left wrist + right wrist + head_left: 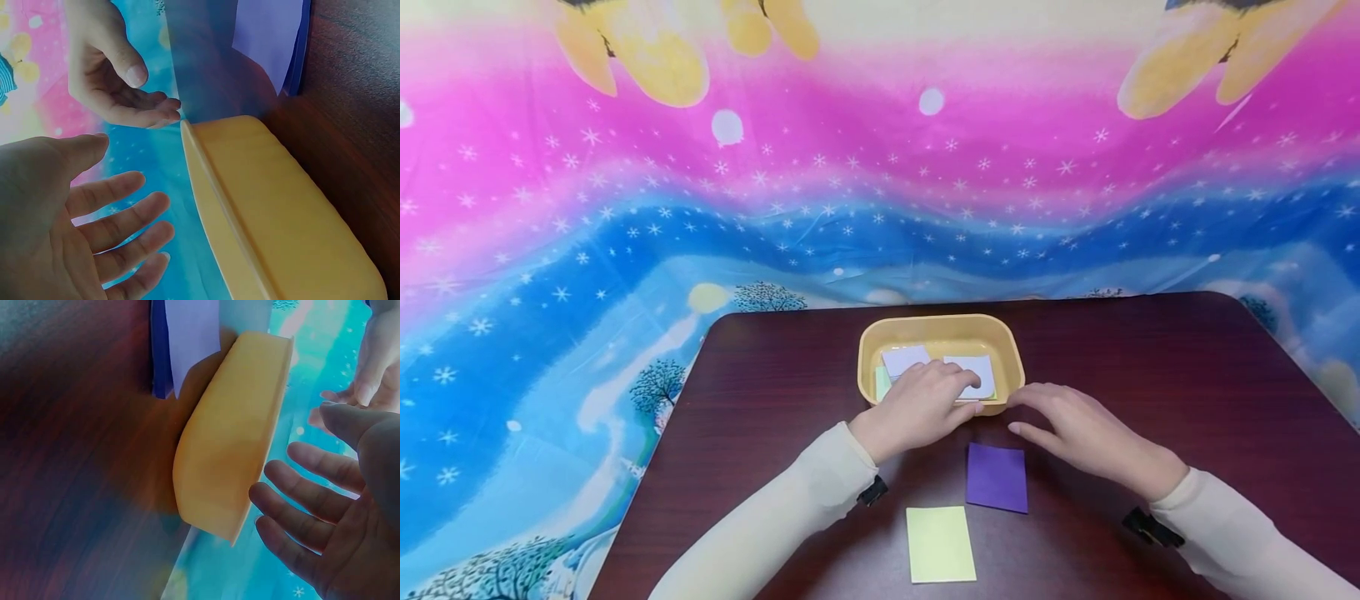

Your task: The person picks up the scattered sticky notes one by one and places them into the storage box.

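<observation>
In the head view, my left hand (917, 407) hovers over the front left of a yellow plastic bin (867, 367), its fingers loosely bent with nothing in them. My right hand (1086, 433) is at the bin's front right corner, fingertips close to the rim; contact cannot be made out. Both wrist views show relaxed, spread fingers and bare palms. White paper squares (976, 371) and a strip of light green paper (882, 382) lie inside the bin. A purple sticky-note pad (996, 477) lies on the table in front of it, with a pale yellow pad (940, 544) nearer me.
The dark reddish-brown table (775, 417) has rounded far corners. A patterned pink and blue cloth (880, 192) hangs right behind its far edge. Black straps (1152, 528) sit on both wrists, over cream sleeves.
</observation>
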Motion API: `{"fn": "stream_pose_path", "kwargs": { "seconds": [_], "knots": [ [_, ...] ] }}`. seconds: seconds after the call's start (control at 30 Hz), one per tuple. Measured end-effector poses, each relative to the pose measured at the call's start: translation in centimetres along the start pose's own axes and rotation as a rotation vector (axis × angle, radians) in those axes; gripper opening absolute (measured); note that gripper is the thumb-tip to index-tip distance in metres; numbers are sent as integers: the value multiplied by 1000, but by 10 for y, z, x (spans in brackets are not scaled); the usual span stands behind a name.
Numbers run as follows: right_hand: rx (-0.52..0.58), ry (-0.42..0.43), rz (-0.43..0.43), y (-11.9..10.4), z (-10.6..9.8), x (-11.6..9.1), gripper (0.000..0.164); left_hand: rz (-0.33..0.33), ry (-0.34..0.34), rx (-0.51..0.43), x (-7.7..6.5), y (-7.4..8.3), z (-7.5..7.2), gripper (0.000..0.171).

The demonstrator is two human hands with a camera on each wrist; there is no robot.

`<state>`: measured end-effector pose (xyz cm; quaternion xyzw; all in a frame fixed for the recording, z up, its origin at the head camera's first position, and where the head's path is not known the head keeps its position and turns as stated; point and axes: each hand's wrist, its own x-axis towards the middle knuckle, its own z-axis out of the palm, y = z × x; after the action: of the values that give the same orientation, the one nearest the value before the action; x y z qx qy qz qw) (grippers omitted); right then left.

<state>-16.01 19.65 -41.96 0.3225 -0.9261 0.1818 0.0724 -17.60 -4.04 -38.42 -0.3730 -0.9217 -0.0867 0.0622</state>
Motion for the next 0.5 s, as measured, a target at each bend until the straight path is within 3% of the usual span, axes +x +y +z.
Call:
{"fn": "stream_pose_path", "kwargs": {
  "seconds": [0.5],
  "knots": [
    [22,-7,-33,-1,12,-4,26,47,10,4,-4,3,0,38]
  ]
}}
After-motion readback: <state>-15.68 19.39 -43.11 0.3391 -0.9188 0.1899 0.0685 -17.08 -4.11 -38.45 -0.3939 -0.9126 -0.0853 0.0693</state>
